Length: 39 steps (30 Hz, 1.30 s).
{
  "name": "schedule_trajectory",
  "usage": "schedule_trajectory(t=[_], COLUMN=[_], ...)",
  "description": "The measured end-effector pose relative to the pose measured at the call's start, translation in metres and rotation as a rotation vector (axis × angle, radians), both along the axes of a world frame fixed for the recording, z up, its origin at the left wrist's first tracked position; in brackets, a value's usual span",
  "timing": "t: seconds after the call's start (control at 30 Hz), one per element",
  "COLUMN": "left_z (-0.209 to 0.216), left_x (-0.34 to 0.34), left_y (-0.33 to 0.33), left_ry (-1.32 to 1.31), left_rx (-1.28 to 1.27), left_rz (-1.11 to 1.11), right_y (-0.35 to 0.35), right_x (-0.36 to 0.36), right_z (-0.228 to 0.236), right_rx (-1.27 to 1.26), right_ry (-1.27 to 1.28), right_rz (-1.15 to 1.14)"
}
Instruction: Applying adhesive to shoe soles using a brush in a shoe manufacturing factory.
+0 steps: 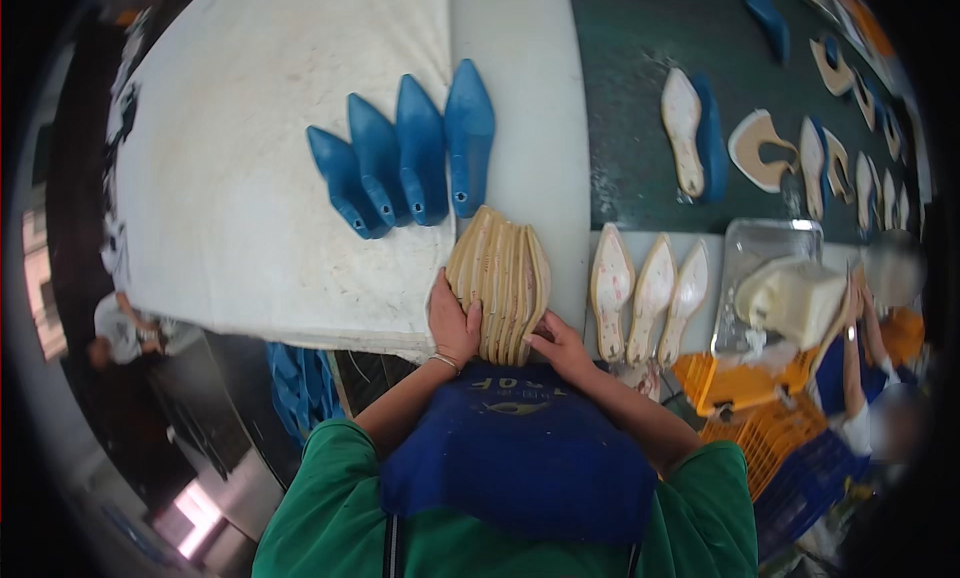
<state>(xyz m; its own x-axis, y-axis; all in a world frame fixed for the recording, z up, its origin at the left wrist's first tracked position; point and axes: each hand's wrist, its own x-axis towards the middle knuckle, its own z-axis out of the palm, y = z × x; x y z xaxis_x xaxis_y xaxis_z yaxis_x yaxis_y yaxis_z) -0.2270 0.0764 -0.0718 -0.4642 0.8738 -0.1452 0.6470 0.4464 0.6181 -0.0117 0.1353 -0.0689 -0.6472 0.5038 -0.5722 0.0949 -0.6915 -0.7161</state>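
Note:
A stack of beige insoles [498, 283] stands on edge at the table's front, its pointed toes facing away from me. My left hand [456, 321] is wrapped round the left side of the stack, thumb along its near end. On the other side my right hand [560, 346] grips the lower right edge. Just beyond the stack, several blue shoe lasts [420, 153] lie fanned out with their toes pointing away. To the right of my right hand, three pale insoles [652, 290] rest side by side on the white table [250, 178].
A green conveyor belt [640, 28] at the right carries lasts, insoles and curved beige pieces [763, 153]. A metal tray [768, 236] holds a whitish plastic container [795, 300]. Below stand orange crates [765, 438]. A co-worker's arms [852, 358] reach in at far right.

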Motion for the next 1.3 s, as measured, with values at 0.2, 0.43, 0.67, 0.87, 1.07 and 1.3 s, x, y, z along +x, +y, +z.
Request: schedule_trajectory(t=[0.2, 0.43, 0.67, 0.87, 1.07, 1.3], left_z=[0.012, 0.001, 0.000, 0.002, 0.024, 0.065], left_x=[-0.016, -0.032, -0.039, -0.045, -0.042, -0.004], left_y=[0.002, 0.000, 0.002, 0.006, 0.012, 0.011], left_ry=[-0.294, -0.553, -0.594, -0.728, -0.823, -1.004], left_rx=[0.068, 0.039, -0.043, 0.000, -0.039, -0.026], left_rz=[-0.055, -0.026, -0.026, -0.080, -0.144, -0.184], right_y=[-0.018, -0.048, -0.062, -0.061, -0.070, -0.088], right_x=[-0.016, -0.031, -0.040, -0.040, -0.043, -0.019], right_z=[0.014, 0.015, 0.004, -0.006, 0.017, 0.058], right_rx=[0.106, 0.169, -0.313, -0.301, -0.401, -0.369], right_ry=[-0.103, -0.162, -0.006, 0.052, 0.236, 0.454], right_rz=[-0.148, -0.318, -0.618, -0.575, -0.746, -0.753])
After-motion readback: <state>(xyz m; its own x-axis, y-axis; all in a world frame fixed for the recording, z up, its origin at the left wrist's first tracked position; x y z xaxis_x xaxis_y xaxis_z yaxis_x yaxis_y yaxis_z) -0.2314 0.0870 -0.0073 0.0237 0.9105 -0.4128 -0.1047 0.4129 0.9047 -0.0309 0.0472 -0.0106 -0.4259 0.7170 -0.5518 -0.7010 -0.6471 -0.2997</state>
